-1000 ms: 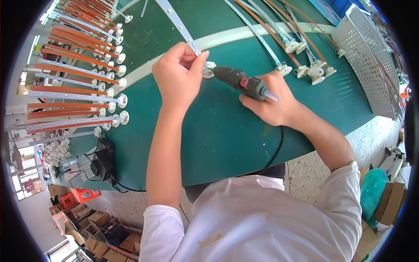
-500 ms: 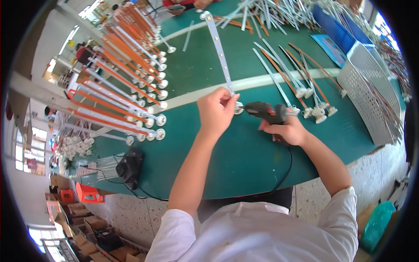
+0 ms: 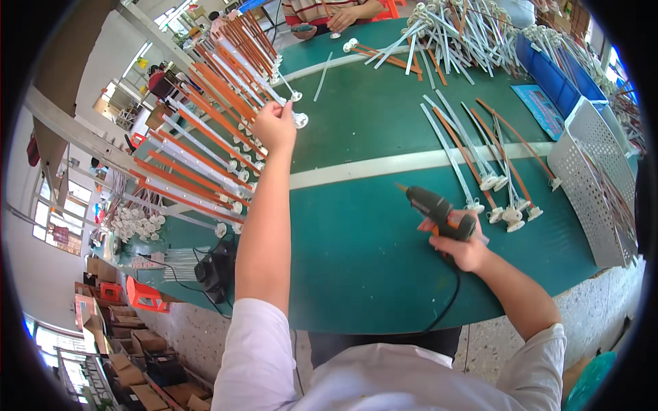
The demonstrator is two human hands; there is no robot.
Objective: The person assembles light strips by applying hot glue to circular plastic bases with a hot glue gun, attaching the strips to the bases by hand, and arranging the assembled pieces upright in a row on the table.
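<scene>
My left hand (image 3: 275,129) is at the far left of the table, fingers pinched on a white LED strip near its round white end piece (image 3: 300,120). The rest of that strip runs up and left among the standing rows and is partly hidden by my fingers. Beside it stand several rows of orange and white strips (image 3: 194,145) with white round bases. In my right hand (image 3: 465,248) is a dark glue gun (image 3: 433,205), its nozzle pointing up and left over the green table (image 3: 356,253), apart from any strip. A cord trails from its grip to the table's near edge.
Loose strips with white ends (image 3: 480,164) lie right of the glue gun. Farther right stand a white perforated basket (image 3: 582,185) and a blue bin (image 3: 548,72). A strip pile (image 3: 452,34) lies at the back, near a co-worker's hands (image 3: 343,17). A black device (image 3: 216,270) sits front left.
My left hand has carried the LED strip from the table's middle to the rows at left. My right hand has drawn the glue gun away from the strip's end. The view has shifted.
</scene>
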